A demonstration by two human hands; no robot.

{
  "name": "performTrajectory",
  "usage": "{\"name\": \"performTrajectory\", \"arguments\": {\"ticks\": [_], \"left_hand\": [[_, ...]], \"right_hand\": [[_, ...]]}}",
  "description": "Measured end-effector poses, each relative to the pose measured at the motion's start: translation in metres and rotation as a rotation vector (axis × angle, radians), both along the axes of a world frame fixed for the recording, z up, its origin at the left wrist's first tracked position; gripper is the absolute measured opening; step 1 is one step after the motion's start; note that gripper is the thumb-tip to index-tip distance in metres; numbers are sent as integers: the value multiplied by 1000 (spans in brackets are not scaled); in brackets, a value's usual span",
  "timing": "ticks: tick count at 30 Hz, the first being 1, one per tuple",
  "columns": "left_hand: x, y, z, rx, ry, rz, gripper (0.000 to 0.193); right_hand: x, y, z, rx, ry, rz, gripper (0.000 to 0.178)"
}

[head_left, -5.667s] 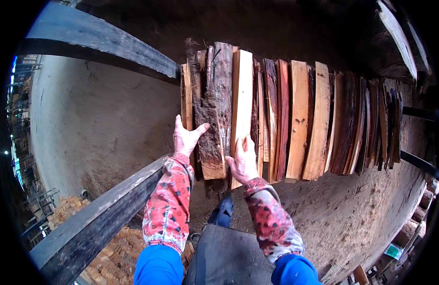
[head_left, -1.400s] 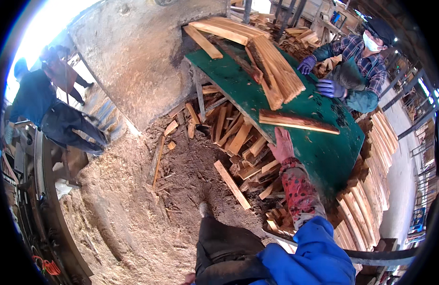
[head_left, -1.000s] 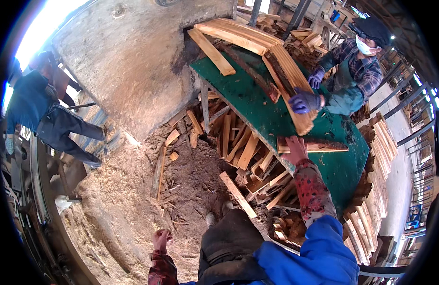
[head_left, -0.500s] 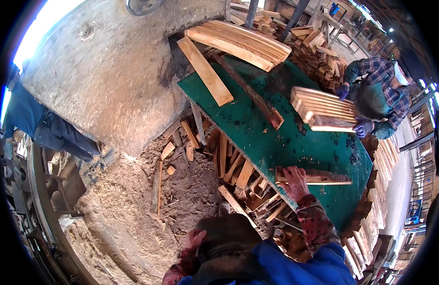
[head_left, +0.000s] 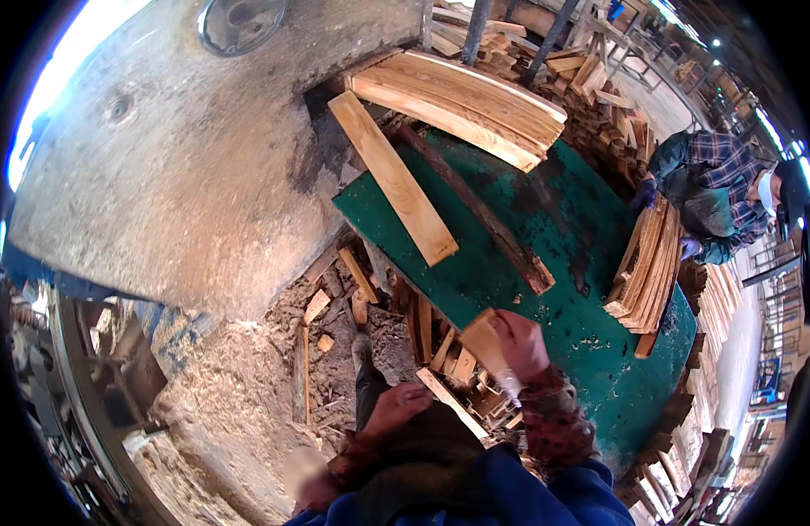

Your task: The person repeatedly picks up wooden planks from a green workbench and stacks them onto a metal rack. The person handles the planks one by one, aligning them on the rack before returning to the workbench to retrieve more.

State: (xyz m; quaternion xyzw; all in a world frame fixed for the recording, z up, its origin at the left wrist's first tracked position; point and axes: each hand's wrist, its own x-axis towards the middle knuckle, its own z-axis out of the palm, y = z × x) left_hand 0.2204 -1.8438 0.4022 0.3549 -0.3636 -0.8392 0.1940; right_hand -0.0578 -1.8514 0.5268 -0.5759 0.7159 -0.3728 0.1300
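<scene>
My right hand (head_left: 520, 344) is closed on the upper end of a short wooden slab (head_left: 485, 346), tilted over the near edge of a green table (head_left: 589, 377). The slab's lower part is blurred. Over my lap, my left hand (head_left: 399, 409) has its fingers curled together, with nothing visible in them. Farther up the table lie a single pale board (head_left: 394, 175) and a dark, bark-edged strip (head_left: 479, 210). A row of stacked boards (head_left: 453, 101) lies beyond them.
Across the table on the right, a co-worker (head_left: 711, 184) has gloved hands on a bundle of boards (head_left: 647, 267). A large dusty machine panel (head_left: 168, 175) stands at the left. Sawdust (head_left: 221, 386) and wood offcuts cover the floor; a blurred pale shape (head_left: 307, 473) is near my left forearm.
My right hand has lifted the slab off the table and brought it nearer, turning it. My left hand has moved forward and right. The co-worker's bundle has turned and stands closer to the right edge.
</scene>
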Motion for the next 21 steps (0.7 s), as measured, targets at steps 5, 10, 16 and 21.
{"name": "performTrajectory", "arguments": {"ticks": [5,10,16,21], "left_hand": [[-36,-86,62,-16,365,-130,47],[-19,-140,26,-63,68,-74,36],[-4,-209,54,209,126,120,28],[2,-232,22,55,-20,122,33]], "right_hand": [[81,-113,4,158,-407,-88,21],[121,-207,-6,178,-495,-66,24],[91,-265,-24,72,237,-139,51],[43,-246,-69,349,357,-226,79]]}}
